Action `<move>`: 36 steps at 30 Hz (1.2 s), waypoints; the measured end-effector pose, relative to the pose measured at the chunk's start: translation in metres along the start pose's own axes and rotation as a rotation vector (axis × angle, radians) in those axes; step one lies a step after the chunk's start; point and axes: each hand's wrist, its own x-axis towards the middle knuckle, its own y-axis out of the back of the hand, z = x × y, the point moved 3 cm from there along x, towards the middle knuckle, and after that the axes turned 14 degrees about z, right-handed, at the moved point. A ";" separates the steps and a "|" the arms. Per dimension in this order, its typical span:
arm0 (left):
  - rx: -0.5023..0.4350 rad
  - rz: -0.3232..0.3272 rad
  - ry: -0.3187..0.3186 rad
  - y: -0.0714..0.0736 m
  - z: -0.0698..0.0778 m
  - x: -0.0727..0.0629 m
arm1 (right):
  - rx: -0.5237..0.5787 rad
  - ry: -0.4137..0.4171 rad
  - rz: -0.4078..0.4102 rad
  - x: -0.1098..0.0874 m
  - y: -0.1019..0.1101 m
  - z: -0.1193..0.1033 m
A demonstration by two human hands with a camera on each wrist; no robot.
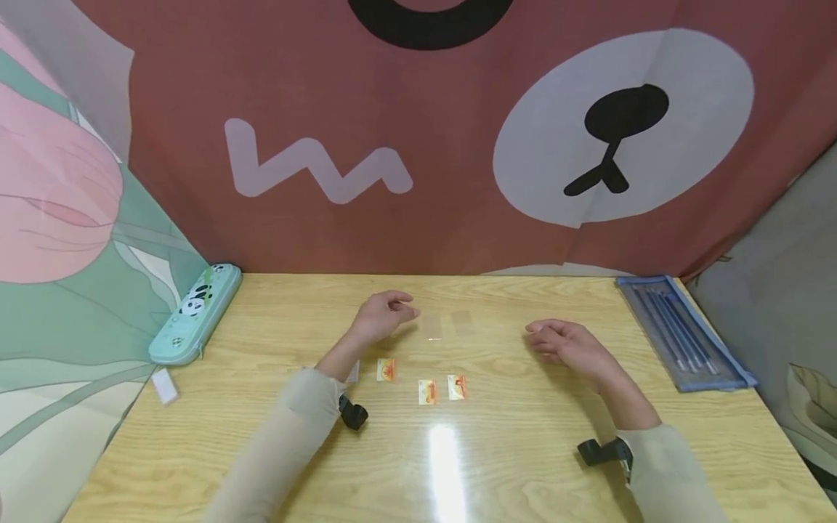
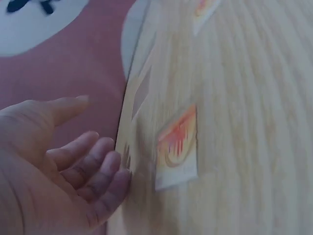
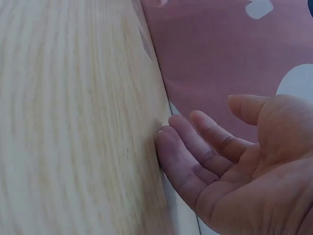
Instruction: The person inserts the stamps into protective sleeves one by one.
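Glare streak on table (image 1: 516,450), wrist views hazy

- Ahead of you, a reddish-brown cloth (image 1: 451,218) hangs like a wall, printed with a pale zigzag, a dark curve and a pale oval (image 1: 543,145) holding a black nose and mouth.
- To your left, a second cloth (image 1: 52,218) shows a large pink flower among green and white shapes.
- To your right hangs a greyish cloth (image 1: 765,269).
- Before you stretches a light wood-grain table (image 1: 516,450), a bright streak of reflected light (image 1: 446,465) on its near half.
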 end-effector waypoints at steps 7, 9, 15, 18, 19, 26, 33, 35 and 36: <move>0.530 -0.008 -0.254 -0.026 0.019 0.001 | -0.037 -0.035 0.006 0.003 -0.001 0.003; 0.598 -0.010 -0.276 -0.029 0.021 0.001 | -0.048 -0.037 0.010 0.002 -0.001 0.002; 0.590 -0.032 -0.288 -0.030 0.024 0.003 | -0.065 -0.031 0.026 0.004 -0.002 0.000; 0.547 -0.047 -0.300 -0.031 0.022 0.003 | -0.072 -0.027 0.018 0.005 -0.004 0.000; 0.526 -0.052 -0.302 -0.031 0.020 0.004 | -0.075 -0.029 0.016 0.006 -0.004 0.000; 0.219 -0.091 -0.223 -0.024 0.015 0.001 | -0.101 -0.004 0.011 0.006 -0.006 -0.001; -0.136 -0.110 -0.067 -0.004 0.008 0.001 | -0.103 0.016 0.010 0.006 -0.005 0.000; -0.181 -0.098 -0.040 0.002 0.007 0.000 | -0.104 0.015 0.015 0.006 -0.003 0.000; -0.193 -0.089 -0.034 0.005 0.007 -0.001 | -0.103 0.012 0.019 0.006 -0.003 0.001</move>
